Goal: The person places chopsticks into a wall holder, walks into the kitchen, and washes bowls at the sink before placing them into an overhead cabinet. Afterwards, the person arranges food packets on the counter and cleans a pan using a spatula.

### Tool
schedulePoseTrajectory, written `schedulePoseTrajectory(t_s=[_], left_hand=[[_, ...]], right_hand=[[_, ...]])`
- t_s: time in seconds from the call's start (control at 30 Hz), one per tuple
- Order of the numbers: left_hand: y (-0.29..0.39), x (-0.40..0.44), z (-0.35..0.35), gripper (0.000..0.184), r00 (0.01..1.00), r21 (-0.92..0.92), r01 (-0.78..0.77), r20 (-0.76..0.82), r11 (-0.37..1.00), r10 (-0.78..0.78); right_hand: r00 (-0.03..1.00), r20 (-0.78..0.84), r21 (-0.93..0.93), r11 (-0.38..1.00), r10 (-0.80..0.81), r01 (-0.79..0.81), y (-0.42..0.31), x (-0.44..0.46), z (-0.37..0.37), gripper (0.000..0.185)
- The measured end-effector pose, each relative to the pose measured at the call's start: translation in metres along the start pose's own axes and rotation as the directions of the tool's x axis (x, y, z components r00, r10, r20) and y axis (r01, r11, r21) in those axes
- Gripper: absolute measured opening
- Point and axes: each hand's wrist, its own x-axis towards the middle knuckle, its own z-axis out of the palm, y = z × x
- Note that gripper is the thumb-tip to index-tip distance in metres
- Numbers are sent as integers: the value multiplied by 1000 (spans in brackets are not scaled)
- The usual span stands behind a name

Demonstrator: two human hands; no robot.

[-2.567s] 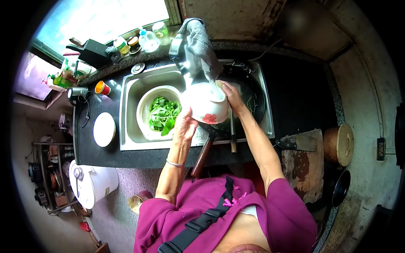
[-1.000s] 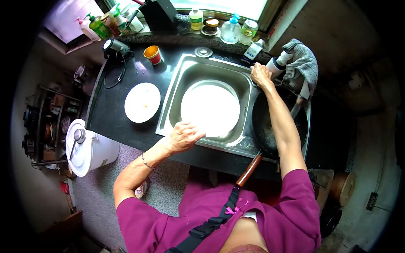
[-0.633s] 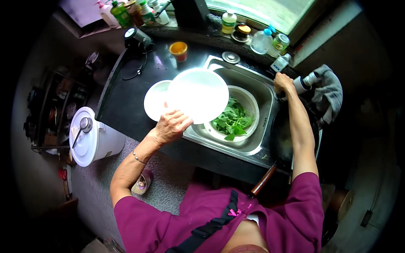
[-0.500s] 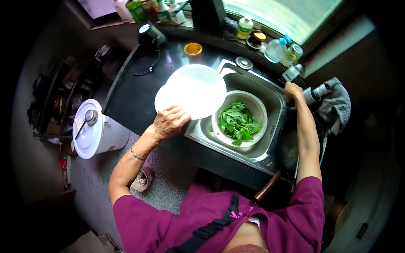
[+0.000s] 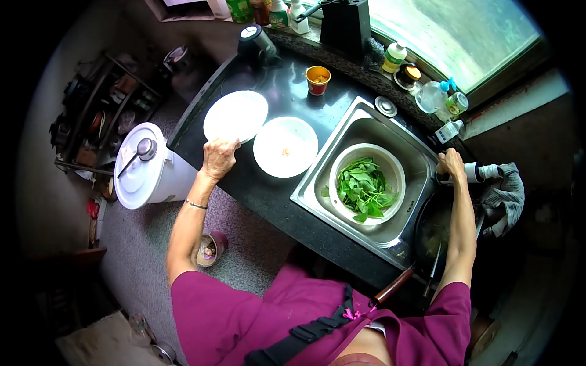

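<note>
My left hand is closed on the near edge of a white plate at the left of the black counter. To the right of it lies a second white plate with a small brownish bit in its middle. My right hand is closed beside a cylindrical object, beyond the far side of a dark wok; what its fingers grip is hidden. Between my arms, a whitish basin of leafy greens sits in the steel sink.
A red and yellow cup stands at the back of the counter. Several bottles line the window sill. The wok's wooden handle points toward my body. A lidded white bucket with a ladle on top stands at the left.
My left hand has carried the white plate leftward, away from the sink, and the second plate now shows fully. My right hand keeps its place at the wok's far side. The view has shifted.
</note>
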Motion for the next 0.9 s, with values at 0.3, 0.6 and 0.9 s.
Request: schedulePoseTrajectory(t_s=[0.3, 0.6, 0.9], left_hand=[[-12, -37, 36, 9, 985, 68, 168, 13, 983, -169], [-15, -65, 60, 15, 963, 156, 241, 80, 958, -256], [94, -65, 36, 48, 670, -465, 706, 194, 535, -716]], right_hand=[[854, -521, 211, 971, 16, 111, 4, -49, 14, 36], [906, -321, 876, 450, 274, 174, 3, -117, 70, 22], [962, -29, 999, 39, 270, 19, 3, -198, 84, 24]])
